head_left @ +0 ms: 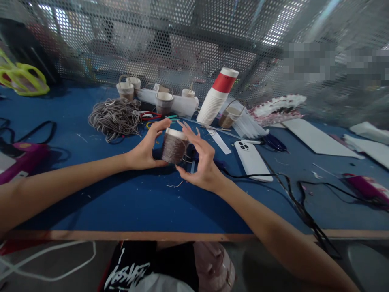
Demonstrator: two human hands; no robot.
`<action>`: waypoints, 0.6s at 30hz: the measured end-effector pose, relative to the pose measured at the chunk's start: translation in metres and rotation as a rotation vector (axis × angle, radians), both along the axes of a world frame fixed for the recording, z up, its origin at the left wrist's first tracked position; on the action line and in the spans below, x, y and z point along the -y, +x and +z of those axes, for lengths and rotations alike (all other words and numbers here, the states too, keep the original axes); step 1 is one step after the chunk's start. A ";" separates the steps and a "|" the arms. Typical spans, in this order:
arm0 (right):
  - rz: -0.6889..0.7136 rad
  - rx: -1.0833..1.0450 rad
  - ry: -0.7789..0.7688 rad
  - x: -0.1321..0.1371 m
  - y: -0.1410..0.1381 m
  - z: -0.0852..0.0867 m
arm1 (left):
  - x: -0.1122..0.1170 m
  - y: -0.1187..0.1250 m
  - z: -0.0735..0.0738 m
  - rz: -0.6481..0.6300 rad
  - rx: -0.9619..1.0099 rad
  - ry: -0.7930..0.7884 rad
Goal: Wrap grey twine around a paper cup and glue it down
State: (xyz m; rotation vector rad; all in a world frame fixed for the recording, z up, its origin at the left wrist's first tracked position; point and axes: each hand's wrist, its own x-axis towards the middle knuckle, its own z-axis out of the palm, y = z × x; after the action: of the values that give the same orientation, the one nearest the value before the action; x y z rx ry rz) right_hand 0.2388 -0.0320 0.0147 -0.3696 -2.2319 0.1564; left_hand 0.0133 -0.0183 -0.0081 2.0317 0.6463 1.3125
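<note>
A white paper cup wrapped in brown-grey cord (174, 148) is held between my two hands above the blue table. My left hand (142, 152) grips its left side, index finger by the rim and thumb near the base. On the other side, my right hand (203, 162) curls round the cup, fingers at the upper edge and thumb low down. Behind my right hand lies a dark blue object, mostly hidden, with a black cable. A tangled heap of grey cord (114, 118) rests beyond my left hand.
Cord-wrapped cups with handles, one a small basket (164, 103), stand along the perforated metal screen (182, 52). A tall stack of paper cups (212, 103) leans there too. To the right are a white phone (253, 161), white boards (322, 138) and black cables (304, 209).
</note>
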 end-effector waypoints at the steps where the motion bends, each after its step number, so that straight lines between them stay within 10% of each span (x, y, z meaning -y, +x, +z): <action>1: 0.016 0.021 0.000 0.000 0.000 -0.001 | 0.000 0.000 -0.001 0.043 -0.057 0.076; 9: -0.050 -0.061 0.015 0.002 -0.001 0.000 | -0.005 -0.002 -0.005 0.228 -0.136 0.443; 18: -0.132 0.367 0.085 0.014 0.001 0.009 | -0.016 -0.005 -0.012 0.448 -0.022 0.219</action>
State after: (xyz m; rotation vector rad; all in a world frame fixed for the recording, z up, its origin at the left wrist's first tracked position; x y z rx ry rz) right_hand 0.2396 -0.0455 0.0241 -0.5322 -2.5544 -0.0837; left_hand 0.0085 -0.0026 -0.0200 2.1543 1.0528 1.6776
